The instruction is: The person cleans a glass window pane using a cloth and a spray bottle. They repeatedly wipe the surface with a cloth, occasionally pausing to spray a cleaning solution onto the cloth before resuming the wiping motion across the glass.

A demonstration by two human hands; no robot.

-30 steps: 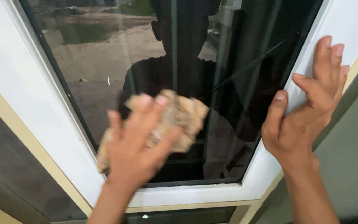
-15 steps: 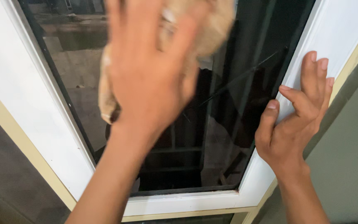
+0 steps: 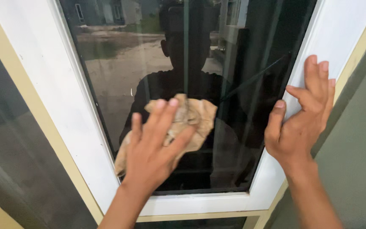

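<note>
My left hand (image 3: 155, 148) is flat with fingers spread, pointing to one o'clock. My right hand (image 3: 299, 114) is open, fingers pointing up to twelve.

Bare, sleeveless forearms; ringless fingers (image 3: 166, 116)

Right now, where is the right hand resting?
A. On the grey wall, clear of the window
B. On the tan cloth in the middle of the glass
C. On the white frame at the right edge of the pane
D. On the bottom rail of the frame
C: the right hand lies flat on the white frame at the pane's right edge, while the left hand presses the tan cloth against the glass.
</note>
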